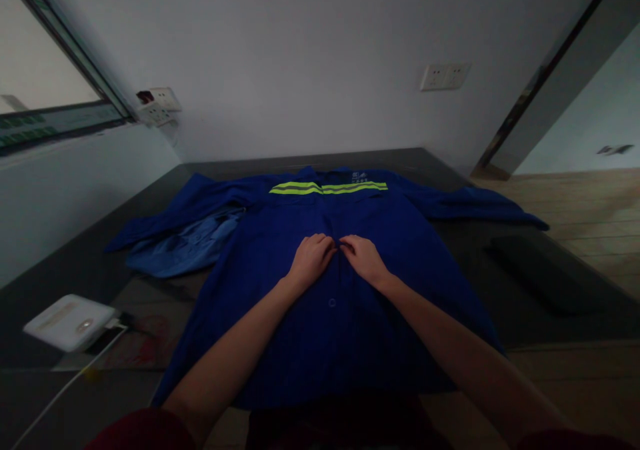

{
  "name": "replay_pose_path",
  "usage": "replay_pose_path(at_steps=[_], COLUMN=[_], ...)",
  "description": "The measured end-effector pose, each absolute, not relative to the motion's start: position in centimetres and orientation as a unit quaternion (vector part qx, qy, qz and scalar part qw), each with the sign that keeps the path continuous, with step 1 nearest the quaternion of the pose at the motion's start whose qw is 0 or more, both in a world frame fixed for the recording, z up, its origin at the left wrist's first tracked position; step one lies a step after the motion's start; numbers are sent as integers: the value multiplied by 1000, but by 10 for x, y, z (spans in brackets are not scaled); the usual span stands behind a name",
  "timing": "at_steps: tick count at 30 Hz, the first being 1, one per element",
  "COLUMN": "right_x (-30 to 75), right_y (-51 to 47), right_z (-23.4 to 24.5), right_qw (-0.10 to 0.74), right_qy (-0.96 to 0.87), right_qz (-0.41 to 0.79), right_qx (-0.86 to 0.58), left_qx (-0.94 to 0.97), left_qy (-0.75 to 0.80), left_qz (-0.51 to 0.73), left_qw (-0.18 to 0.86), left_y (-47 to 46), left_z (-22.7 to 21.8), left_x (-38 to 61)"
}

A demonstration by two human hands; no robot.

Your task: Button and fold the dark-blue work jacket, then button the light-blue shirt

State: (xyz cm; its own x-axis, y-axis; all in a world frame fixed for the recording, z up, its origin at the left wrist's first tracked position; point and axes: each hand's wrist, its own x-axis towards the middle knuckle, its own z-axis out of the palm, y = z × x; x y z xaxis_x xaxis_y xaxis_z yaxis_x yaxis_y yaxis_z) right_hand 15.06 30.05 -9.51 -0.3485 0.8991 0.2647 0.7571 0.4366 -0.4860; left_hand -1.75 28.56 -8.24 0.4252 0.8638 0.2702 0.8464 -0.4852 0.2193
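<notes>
A dark blue work shirt (280, 317) with yellow-green reflective stripes (327, 187) across the chest lies flat on a dark table (65, 270), collar away from me, sleeves spread to both sides. My left hand (311, 258) and my right hand (363, 257) meet at the shirt's front placket in the middle. Both have their fingers curled and pinched on the fabric there, fingertips almost touching. A button (332, 302) shows on the placket just below my hands.
A white box-shaped device (70, 321) with a white cable (65, 387) lies at the table's left front. A flat dark object (537, 273) lies on the right. Wall sockets (444, 76) sit on the back wall, and others (157, 105) are by the window.
</notes>
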Motion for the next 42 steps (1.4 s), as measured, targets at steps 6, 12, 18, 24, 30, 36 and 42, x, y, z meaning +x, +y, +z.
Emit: replay_pose_path(at_steps=[6, 12, 18, 24, 30, 36, 42], right_x=[151, 151, 149, 153, 155, 155, 154], right_y=[303, 305, 307, 311, 313, 312, 313], right_z=[-98, -100, -101, -100, -102, -102, -103], right_qw=[297, 321, 324, 325, 329, 341, 347], right_qy=[-815, -795, -784, -772, -754, -741, -717], right_qz=[153, 200, 260, 313, 322, 351, 452], right_qx=[-473, -474, -461, -447, -469, -459, -402], left_qx=[836, 832, 829, 829, 825, 828, 833], left_qy=[519, 524, 531, 533, 534, 531, 517], left_qz=[177, 178, 173, 169, 184, 177, 200], left_qw=[-16, -16, 6, 9, -16, -37, 3], left_y=[283, 284, 284, 285, 283, 283, 286], left_z=[-82, -82, -83, -84, -81, -81, -84], left_x=[-17, -17, -17, -17, -15, -16, -19])
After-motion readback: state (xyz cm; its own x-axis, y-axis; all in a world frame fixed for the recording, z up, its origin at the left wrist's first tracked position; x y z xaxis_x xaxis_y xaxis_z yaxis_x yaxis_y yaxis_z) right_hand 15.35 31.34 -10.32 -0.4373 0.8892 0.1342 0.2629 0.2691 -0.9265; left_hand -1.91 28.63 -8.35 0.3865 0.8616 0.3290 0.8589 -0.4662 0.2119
